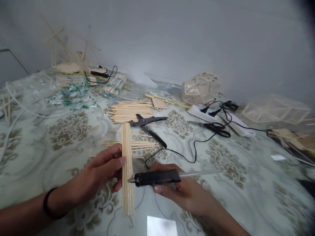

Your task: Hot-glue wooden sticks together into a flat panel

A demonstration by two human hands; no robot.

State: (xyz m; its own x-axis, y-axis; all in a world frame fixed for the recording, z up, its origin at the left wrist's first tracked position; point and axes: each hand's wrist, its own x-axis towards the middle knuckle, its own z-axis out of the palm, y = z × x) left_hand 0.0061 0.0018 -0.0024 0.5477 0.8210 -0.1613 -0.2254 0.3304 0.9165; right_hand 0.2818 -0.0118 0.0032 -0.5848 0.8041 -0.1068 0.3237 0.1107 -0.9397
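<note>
My left hand (104,172) is closed on a flat strip of wooden sticks (127,193) laid side by side, thumb on its face and fingers behind. The strip stands lengthwise in front of me. In my right hand (182,190) is a black hot glue gun (157,177), with a clear glue stick (201,172) coming out of its back end. Its metal nozzle tip meets the strip's face near the right side, a little below my left thumb. Shiny patches show on the lower part of the strip.
Beyond the strip lie black-handled cutting pliers (145,123), a pile of wooden sticks (130,110) and several loose sticks (142,144). Black scissors (216,128) and a white power strip (204,114) with a trailing cord are at right. Stick frameworks (201,88) and plastic-wrapped sticks (114,85) stand farther back.
</note>
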